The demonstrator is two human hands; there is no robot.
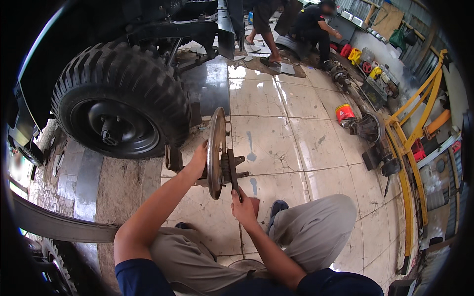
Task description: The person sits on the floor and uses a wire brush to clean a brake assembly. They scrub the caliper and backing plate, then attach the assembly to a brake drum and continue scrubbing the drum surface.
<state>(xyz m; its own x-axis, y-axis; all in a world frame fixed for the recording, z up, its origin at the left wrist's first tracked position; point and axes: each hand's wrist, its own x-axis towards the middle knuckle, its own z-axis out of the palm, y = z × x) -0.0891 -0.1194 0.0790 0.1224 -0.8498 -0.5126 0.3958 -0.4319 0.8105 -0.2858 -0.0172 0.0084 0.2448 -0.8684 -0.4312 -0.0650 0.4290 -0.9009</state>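
Observation:
A round metal disc point(214, 163) stands on edge in front of me, fixed on a low metal stand with a bracket point(241, 160) on its right side. My left hand point(198, 159) is at the disc's left face and holds it there, its fingertips partly hidden by the rim. In my right hand point(243, 209) is the lower end of a long, flat, dark metal bar point(232, 170). The bar stands nearly upright along the right side of the disc, against the bracket. Whether it is a file or another hand tool I cannot tell. Below the bar sits a small reddish-brown piece point(255, 204).
A vehicle's big treaded wheel point(113, 106) stands close on the left. A red can point(344, 113), an axle assembly point(370, 129) and a yellow metal frame point(406, 197) line the right side. Two people point(316, 27) are at the back, near loose tile pieces point(286, 69).

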